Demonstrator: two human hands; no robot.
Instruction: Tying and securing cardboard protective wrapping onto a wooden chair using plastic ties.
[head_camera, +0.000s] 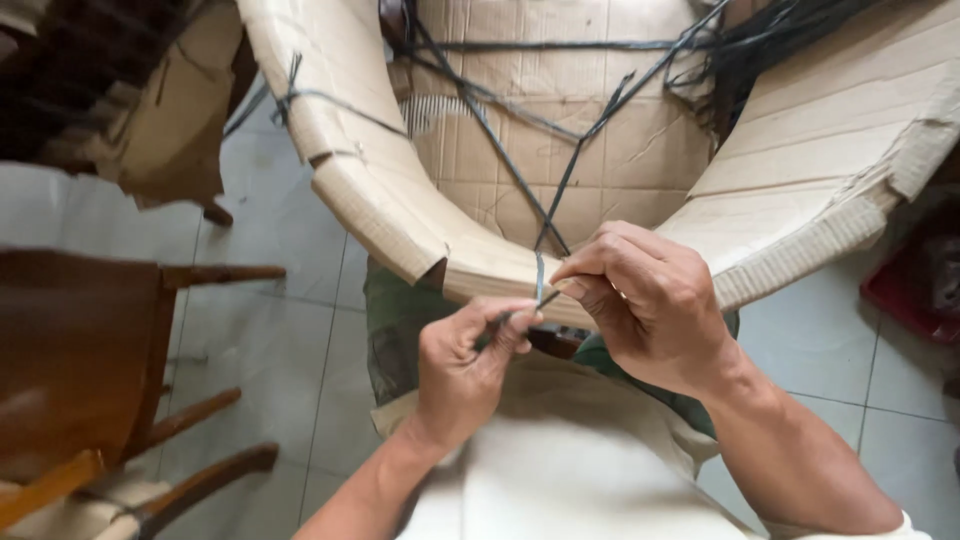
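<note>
A piece of furniture wrapped in brown cardboard (380, 200) stands in front of me, bound with dark plastic strapping (520, 190) that crosses over it. My left hand (465, 365) pinches one end of the strap near the cardboard's front edge. My right hand (650, 300) pinches the strap too, its fingertips touching those of the left. A short strap end (540, 275) rises between the two hands. More loose strapping (760, 45) is bunched at the top right.
A dark wooden chair (90, 350) stands at the left, with its legs sticking out. Another cardboard-wrapped item (170, 120) is at the top left. The floor is pale tile (290, 350). Something red (910, 290) lies at the right edge.
</note>
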